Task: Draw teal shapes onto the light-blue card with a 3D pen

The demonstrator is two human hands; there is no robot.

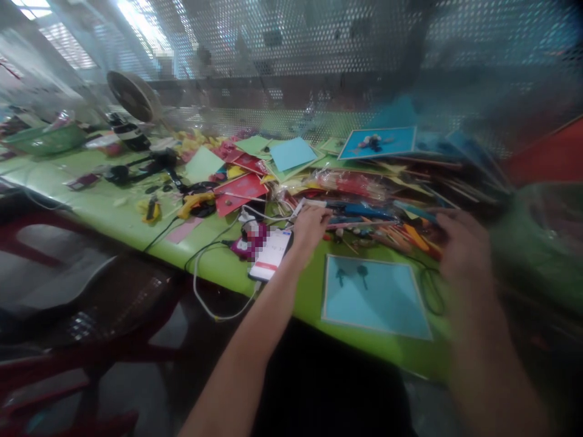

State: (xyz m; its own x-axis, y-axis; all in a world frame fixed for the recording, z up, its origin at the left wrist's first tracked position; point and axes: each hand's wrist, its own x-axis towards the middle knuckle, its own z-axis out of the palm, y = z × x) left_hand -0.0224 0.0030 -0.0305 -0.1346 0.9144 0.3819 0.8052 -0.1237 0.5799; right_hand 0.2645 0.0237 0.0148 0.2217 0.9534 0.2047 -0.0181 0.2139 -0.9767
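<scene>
My left hand [312,221] is at the front of a heap of craft supplies, its fingers curled beside a white piece and a blue item [364,210] that looks wrapped in clear plastic. What lies within those fingers is hidden. Blurred, my right hand [464,240] reaches over the right end of the heap, its fingertips by a flat blue strip [416,212]; whether it grips the strip does not show. Between my forearms lies a light-blue card [378,303] with two small dark tree-like shapes on it.
A phone [271,258] with a white cable lies left of my left wrist. Beyond are a yellow-handled tool [195,205], a red card [241,193] and a framed blue picture [378,144]. A green basin [45,139] and a fan [132,97] stand far left.
</scene>
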